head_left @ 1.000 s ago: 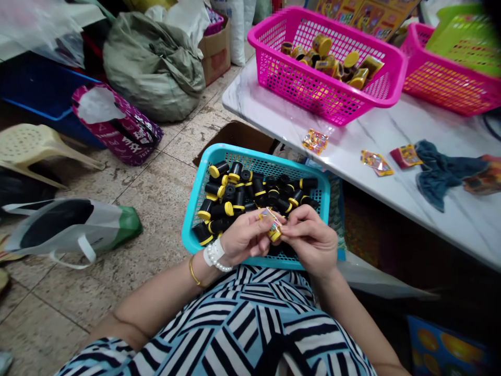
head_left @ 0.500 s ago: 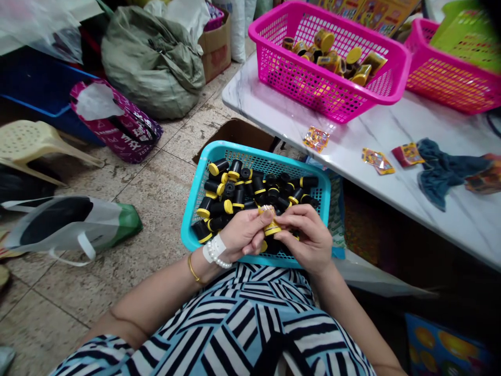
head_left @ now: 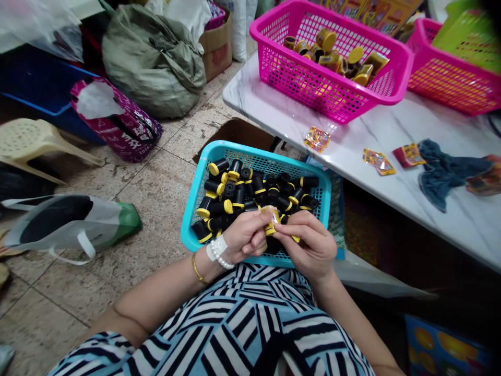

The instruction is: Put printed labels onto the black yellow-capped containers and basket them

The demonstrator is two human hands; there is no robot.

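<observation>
Over a turquoise basket (head_left: 187,222), my left hand (head_left: 245,236) is closed around a small canister (head_left: 271,228) with a yellow lid and a printed yellow label on its side. The thumb presses on the label. My right hand (head_left: 313,243) pinches at the canister's right side with thumb and fingertips; whether it grips the label's edge or the body is too small to tell. Beneath the hands, the basket holds many black canisters (head_left: 238,194) with yellow lids, lying at all angles and without labels. My fingers cover part of the held canister.
On the marbled white table (head_left: 438,219) stands a pink basket (head_left: 313,102) holding labelled canisters (head_left: 326,39). Sticker sheets (head_left: 317,139) and a denim cloth (head_left: 442,167) lie near the table edge. A tote bag (head_left: 117,219), purple bag (head_left: 117,120) and stool (head_left: 27,138) are at left.
My right hand has shifted slightly right and down, its fingertips now lower on the canister. The canister has turned a little in my left hand, showing more of its label.
</observation>
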